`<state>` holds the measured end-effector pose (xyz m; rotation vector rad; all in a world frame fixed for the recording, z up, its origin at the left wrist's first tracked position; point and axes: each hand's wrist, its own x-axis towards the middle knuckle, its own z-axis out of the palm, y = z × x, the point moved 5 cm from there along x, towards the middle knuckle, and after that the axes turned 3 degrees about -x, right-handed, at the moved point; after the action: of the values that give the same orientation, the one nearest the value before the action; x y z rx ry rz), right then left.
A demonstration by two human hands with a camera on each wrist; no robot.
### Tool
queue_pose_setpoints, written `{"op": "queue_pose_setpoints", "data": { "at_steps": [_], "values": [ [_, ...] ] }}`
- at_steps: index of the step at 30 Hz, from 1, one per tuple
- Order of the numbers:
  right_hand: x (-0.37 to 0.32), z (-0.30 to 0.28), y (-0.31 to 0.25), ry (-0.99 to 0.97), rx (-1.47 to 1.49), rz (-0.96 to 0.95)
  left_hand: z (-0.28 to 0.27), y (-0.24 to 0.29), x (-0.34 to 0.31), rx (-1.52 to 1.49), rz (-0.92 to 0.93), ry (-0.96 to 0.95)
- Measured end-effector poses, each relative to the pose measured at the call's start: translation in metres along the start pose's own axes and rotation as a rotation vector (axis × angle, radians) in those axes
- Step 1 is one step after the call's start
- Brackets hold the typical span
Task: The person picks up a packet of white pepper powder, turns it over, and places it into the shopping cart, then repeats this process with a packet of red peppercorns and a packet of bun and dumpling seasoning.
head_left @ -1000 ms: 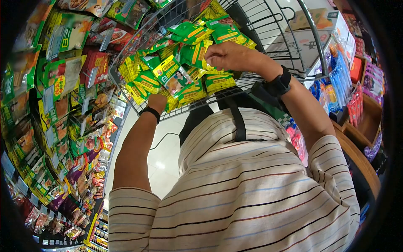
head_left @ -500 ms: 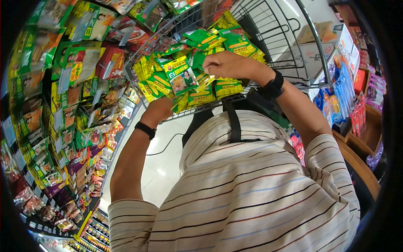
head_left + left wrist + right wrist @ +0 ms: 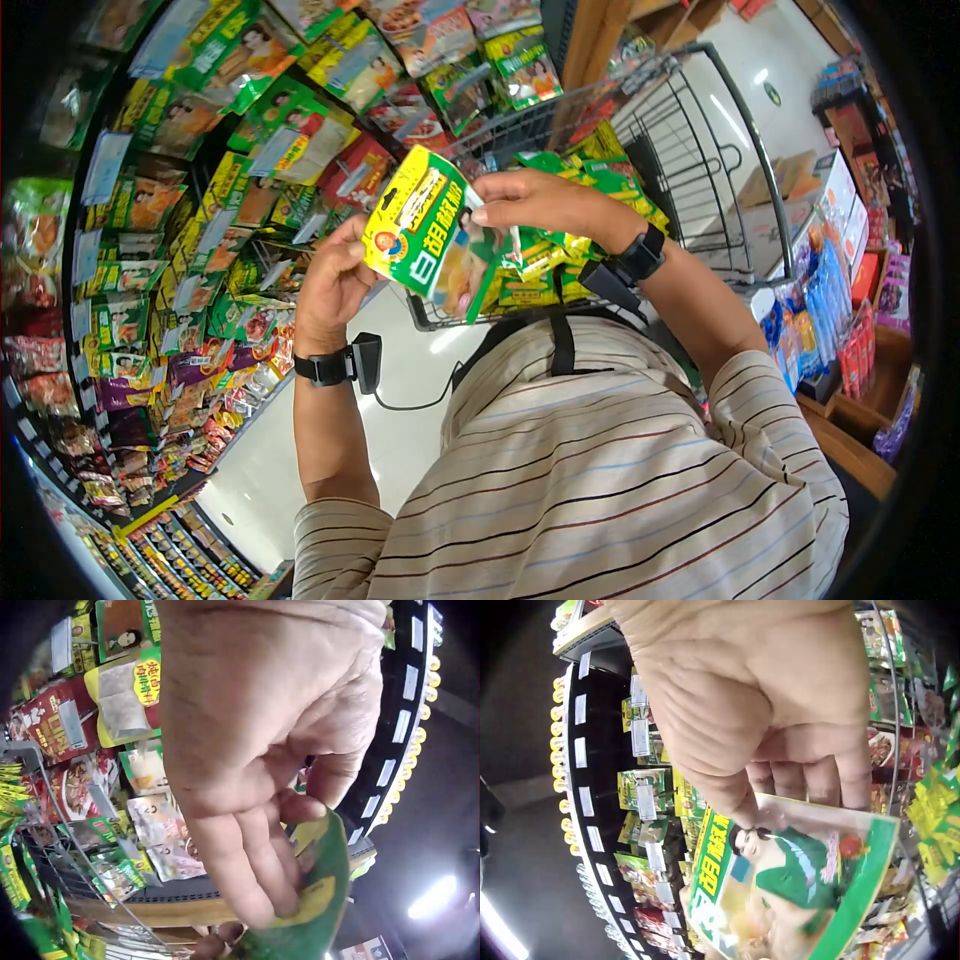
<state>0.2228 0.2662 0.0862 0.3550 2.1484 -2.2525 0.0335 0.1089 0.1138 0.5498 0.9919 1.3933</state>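
Note:
Both hands hold one green and yellow seasoning packet (image 3: 425, 232) in front of the shelf side of the cart. The left hand (image 3: 338, 275) pinches its left edge between thumb and fingers; in the left wrist view the packet's green back (image 3: 319, 919) curves away under the fingertips. On the opposite edge, the right hand (image 3: 545, 205) grips with its thumb on the printed front and its fingers behind. In the right wrist view the packet (image 3: 795, 877) shows a picture of a person in green. More green and yellow packets (image 3: 540, 262) lie heaped in the shopping cart (image 3: 745, 180).
Hanging packets (image 3: 265, 150) with price tags fill the shelf rack at the left. White cartons (image 3: 800, 225) stand beyond the cart on the right, near blue bagged goods (image 3: 800, 320) and a wooden display (image 3: 880, 360). A cable (image 3: 415, 407) runs from the left wrist.
The packet that lay on top of the heap is now lifted out and held by both hands. Both hands have risen, and the head view has swung so more shelf shows.

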Motion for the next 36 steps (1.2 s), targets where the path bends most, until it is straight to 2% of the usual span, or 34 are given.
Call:
{"op": "queue_pose_setpoints", "data": {
  "at_steps": [2, 5, 6, 9, 11, 16, 24, 32, 36],
  "values": [
    [-0.002, 0.007, -0.017, 0.059, 0.065, 0.045, -0.007, 0.013, 0.002, -0.09, 0.134, 0.043],
    [0.003, 0.008, -0.024, 0.137, 0.076, 0.041, -0.012, 0.027, -0.002, -0.165, 0.211, -0.024],
    [0.002, 0.013, -0.029, 0.16, 0.125, 0.027, -0.012, 0.026, -0.004, -0.091, 0.227, 0.014],
    [0.002, 0.023, -0.04, 0.24, 0.204, -0.003, -0.008, 0.02, -0.015, -0.022, 0.199, 0.052],
    [0.002, 0.03, -0.052, 0.296, 0.25, -0.011, -0.003, 0.013, -0.024, 0.091, 0.17, 0.012],
    [0.008, 0.036, -0.058, 0.327, 0.26, -0.045, -0.005, -0.002, -0.042, 0.163, 0.146, 0.112],
    [0.017, 0.049, -0.069, 0.33, 0.307, -0.088, 0.005, -0.001, -0.051, 0.217, 0.141, 0.117],
    [0.023, 0.068, -0.074, 0.27, 0.202, -0.114, 0.001, 0.005, -0.064, 0.243, 0.196, 0.163],
    [0.025, 0.075, -0.076, 0.23, 0.05, -0.162, -0.009, 0.003, -0.067, 0.318, 0.241, 0.168]
  ]
}}
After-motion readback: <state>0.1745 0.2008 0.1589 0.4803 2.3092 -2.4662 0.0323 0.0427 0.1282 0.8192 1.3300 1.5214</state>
